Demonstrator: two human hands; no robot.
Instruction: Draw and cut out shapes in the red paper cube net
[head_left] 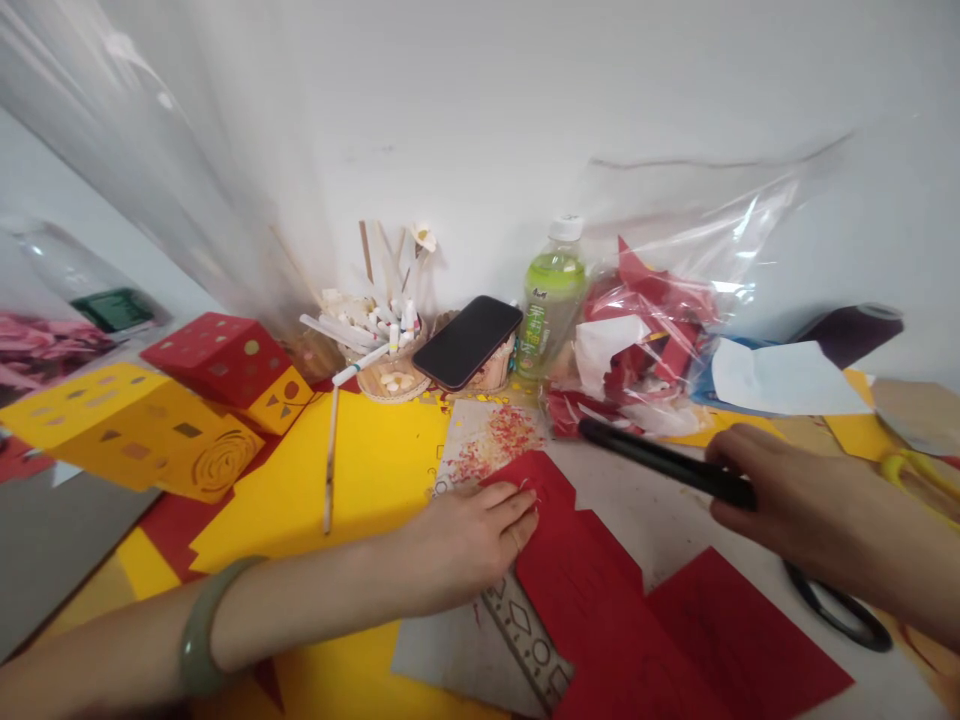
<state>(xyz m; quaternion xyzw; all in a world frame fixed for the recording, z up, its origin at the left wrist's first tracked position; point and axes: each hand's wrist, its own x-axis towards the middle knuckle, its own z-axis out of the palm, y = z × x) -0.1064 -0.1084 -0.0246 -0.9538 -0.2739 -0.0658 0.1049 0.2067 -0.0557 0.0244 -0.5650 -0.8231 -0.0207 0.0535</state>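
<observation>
My left hand (472,545), with a green bangle (214,625) on its wrist, lies on the edge of a red cut paper sheet (585,575), fingers stretched out over it. Small pale scraps lie at its fingertips. Partly under that sheet is a strip with printed shapes (525,640). My right hand (757,480) is closed round a long black tool (667,462), raised over the grey work surface and pointing left; blur hides its exact kind. Below my right wrist shows a black loop handle (844,615). A second red sheet (739,635) lies nearby.
Yellow sheets (352,470) spread at left beside yellow (112,420) and red (217,355) paper boxes. Along the wall stand a basket of pens (386,375), a phone (472,340), a green bottle (551,300) and a plastic bag of red scraps (652,310). Yellow-handled scissors (919,475) lie right.
</observation>
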